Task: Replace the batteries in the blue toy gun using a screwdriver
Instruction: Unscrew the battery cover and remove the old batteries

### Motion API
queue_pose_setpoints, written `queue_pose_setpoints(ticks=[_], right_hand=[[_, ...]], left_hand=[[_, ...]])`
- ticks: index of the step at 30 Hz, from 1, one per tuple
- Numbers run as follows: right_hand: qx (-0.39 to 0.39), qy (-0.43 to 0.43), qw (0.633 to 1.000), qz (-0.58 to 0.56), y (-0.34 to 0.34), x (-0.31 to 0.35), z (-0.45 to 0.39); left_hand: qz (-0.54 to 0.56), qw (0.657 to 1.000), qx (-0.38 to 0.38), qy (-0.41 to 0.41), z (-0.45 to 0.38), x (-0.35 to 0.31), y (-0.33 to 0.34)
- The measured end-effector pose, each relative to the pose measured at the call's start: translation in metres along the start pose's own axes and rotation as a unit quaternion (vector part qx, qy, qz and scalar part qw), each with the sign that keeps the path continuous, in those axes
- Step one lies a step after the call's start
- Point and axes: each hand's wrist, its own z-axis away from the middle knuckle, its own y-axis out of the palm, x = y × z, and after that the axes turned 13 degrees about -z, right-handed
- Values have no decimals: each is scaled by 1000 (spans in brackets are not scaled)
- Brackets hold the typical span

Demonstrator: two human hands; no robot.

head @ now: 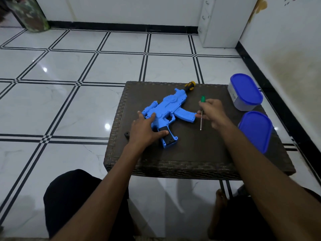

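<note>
- The blue toy gun (169, 108) lies flat on its side near the middle of the dark woven-textured table (191, 153); its moulded plastic body is ribbed, with a curved magazine jutting toward the right hand.
- The left hand (145, 129) rests palm-down on the gun with its fingers spread wide; the thumb lies across the black rectangular opening in the grip, and nothing is gripped.
- The right hand (212, 112), just right of the gun's magazine, pinches a thin screwdriver (201, 113) with a green handle; its slim metal shaft points down toward the table.
- A second tool with a yellow-and-black handle (190, 85) lies beyond the gun, touching its far end.
- A small black piece (127, 134) sits on the table just left of the gun's grip.
- Two oval plastic containers with smooth blue lids stand well right of the gun: the far container (245, 92) and the near container (256, 131).
- Around the table lies a glossy white tiled floor (69, 101) with black lines.
</note>
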Motion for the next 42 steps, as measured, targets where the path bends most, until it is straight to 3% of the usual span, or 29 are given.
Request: queue_pose_setpoints(ticks=[5, 9, 18, 25, 42], right_hand=[[87, 10, 991, -105, 6, 6, 53], [133, -58, 985, -96, 11, -1, 92], [115, -221, 968, 8, 5, -8, 111], [142, -305, 938, 85, 5, -5, 120], [169, -330, 922, 115, 13, -10, 123]], left_hand=[[-34, 999, 20, -17, 7, 4, 9], [-19, 999, 23, -22, 7, 2, 6], [-37, 999, 40, -2, 2, -6, 2], [-47, 993, 106, -16, -1, -16, -6], [-25, 995, 92, -23, 0, -15, -2]])
